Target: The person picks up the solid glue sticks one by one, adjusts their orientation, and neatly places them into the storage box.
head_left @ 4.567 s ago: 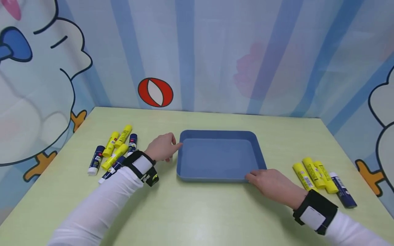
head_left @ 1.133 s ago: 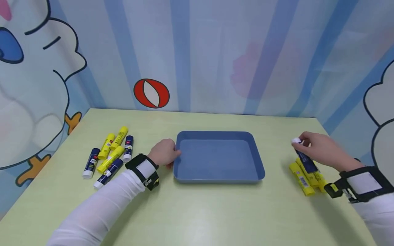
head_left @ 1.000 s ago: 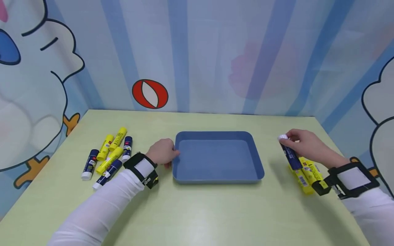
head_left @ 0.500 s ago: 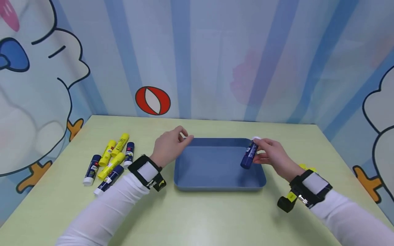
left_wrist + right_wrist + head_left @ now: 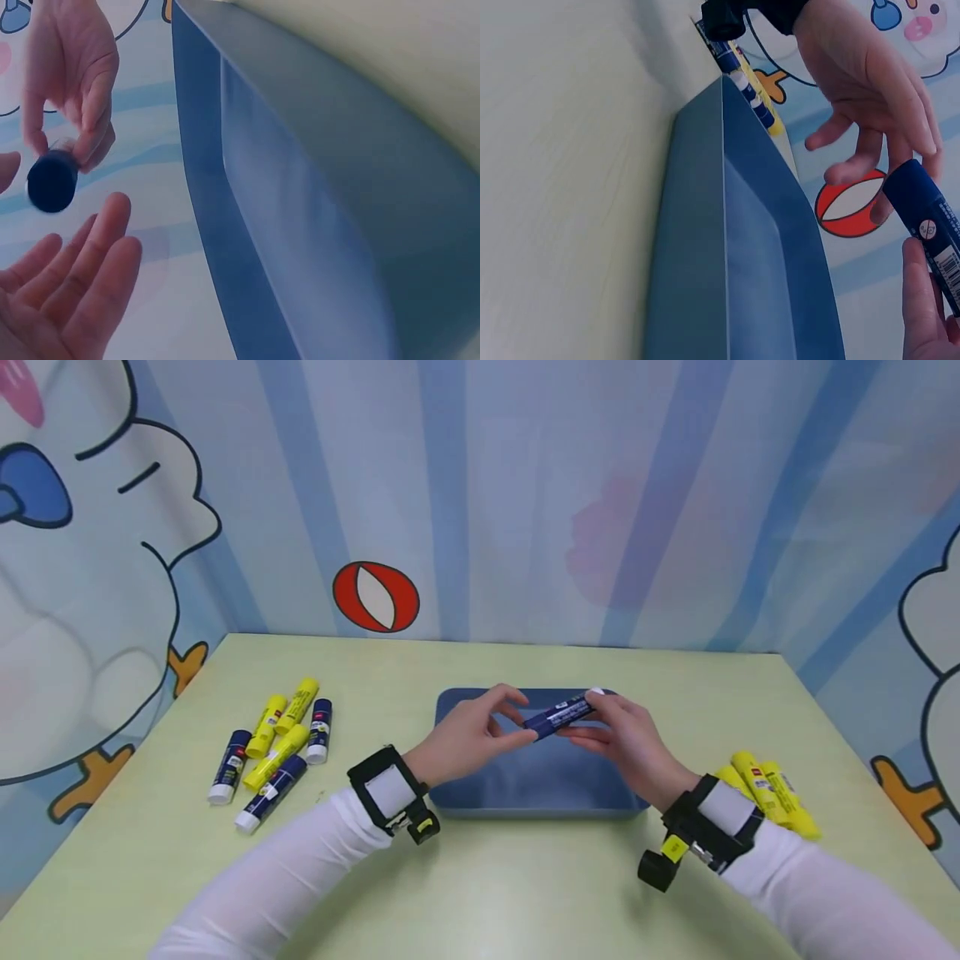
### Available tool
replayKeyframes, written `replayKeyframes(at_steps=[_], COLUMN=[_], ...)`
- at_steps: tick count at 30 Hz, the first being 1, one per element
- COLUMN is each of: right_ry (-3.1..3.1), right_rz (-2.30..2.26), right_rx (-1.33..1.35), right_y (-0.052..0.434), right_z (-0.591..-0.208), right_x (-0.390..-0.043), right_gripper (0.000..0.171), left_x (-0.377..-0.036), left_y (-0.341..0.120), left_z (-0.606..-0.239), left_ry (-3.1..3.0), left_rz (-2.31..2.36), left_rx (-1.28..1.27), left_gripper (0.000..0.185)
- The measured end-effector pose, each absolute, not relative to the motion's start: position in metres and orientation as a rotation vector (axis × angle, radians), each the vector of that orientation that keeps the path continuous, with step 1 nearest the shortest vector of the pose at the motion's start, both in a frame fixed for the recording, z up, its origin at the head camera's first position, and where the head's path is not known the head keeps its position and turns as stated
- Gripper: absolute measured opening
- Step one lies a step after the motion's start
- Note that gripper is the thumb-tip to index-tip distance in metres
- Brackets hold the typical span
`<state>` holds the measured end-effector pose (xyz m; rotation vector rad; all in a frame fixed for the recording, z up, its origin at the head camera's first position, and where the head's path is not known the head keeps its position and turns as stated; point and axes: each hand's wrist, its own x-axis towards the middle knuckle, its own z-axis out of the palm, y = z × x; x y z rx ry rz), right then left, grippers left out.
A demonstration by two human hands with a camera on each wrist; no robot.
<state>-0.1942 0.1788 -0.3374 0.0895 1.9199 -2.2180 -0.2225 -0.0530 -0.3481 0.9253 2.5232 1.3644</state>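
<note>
A dark-blue, white-capped plastic glue stick hangs in the air over the far half of the shallow blue plastic tray on the pale-green counter, its long axis lying nearly level from left to right, cap end to the right. The right hand pinches that cap end, while the left hand meets the left, base end — thumb and fingers curled about it, though how firmly I cannot tell. Both hands sit equally close, one per end.
</note>
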Motion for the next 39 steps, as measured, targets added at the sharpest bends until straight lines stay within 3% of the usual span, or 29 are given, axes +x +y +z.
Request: replayKeyframes(at_steps=[12, 19, 27, 39], right_ry=[1.851, 2.001, 2.363, 2.458], right_rz=[-2.275, -2.125, -1.636, -1.222], right_rx=[0.082, 0.039, -0.245, -0.614], right_y=[0.173, 0.175, 0.18, 0.175], right_z=[-0.34, -0.342, -0.338, -0.336], right_x=[-0.189, -0.191, -0.198, -0.198], right_gripper=[0.052, 0.041, 0.04, 0.022], left_x=[-0.223, -0.23, -0.243, -0.242], left_y=[-0.048, -0.057, -0.068, -0.065], left_z=[-0.355, -0.352, -0.34, -0.331], left_ry=[2.493, 2.38, 2.309, 2.195], left_rz=[1.422, 1.447, 1.27, 1.057], left_rx=[0.95, 0.88, 1.027, 1.033], left_gripper=[0.031, 0.03, 0.029, 0.022])
